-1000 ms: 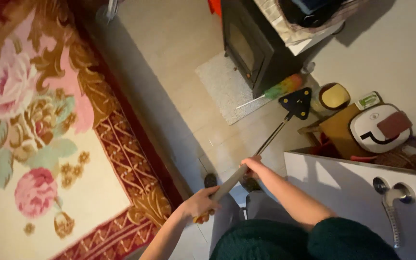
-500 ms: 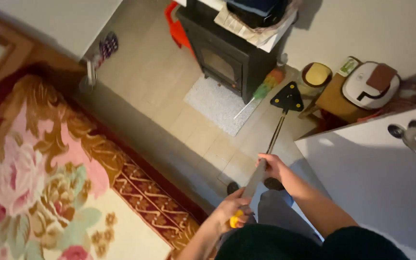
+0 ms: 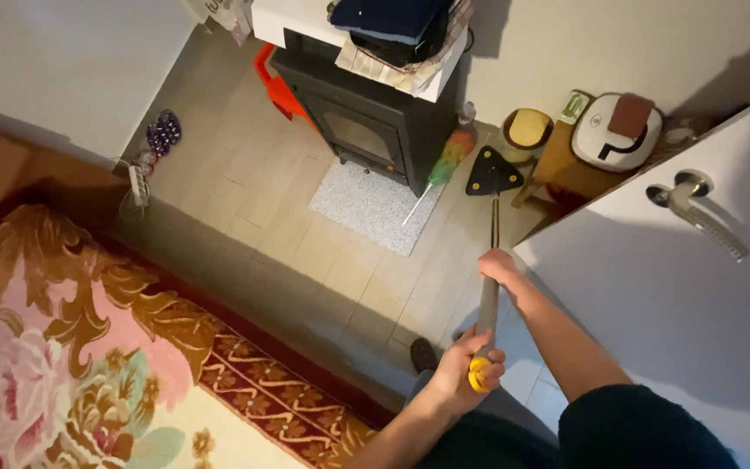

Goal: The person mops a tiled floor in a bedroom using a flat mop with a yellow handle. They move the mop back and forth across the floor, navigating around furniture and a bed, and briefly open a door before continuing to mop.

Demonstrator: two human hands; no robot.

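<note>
Starting at the left edge of the head view, a floral carpet (image 3: pixel 71 347) with a dark red patterned border covers the lower left floor. Beyond it, a power strip (image 3: pixel 139 181) lies on the tiles near the wall. Toward the centre, a speckled grey mat (image 3: pixel 366 201) lies in front of a black stove (image 3: pixel 375 122), which carries folded cloth on its top. A multicoloured feather duster (image 3: pixel 444 165) leans against the right side of the stove, its thin handle reaching down onto the mat.

The left hand (image 3: pixel 462 373) is closed around the yellow-tipped near end of the mop handle (image 3: pixel 490 287), at the bottom centre of the view. The handle runs up and away from this hand in a nearly straight line. The right hand (image 3: pixel 501 271) is wrapped around the grey grip further along the same handle, above the left hand and well apart from it. Past the right hand, the thin metal shaft continues to the triangular black mop head (image 3: pixel 490 174), which rests flat on the tiles just beside the duster.

Right of the mop head stands a small wooden stool (image 3: pixel 557 165) with a round yellow-topped container (image 3: pixel 527 128) near it and a white robot vacuum (image 3: pixel 614 130) against the wall. At the far right, a white door (image 3: pixel 679 313) with a metal lever handle (image 3: pixel 692 200) stands just beside the right forearm.
</note>
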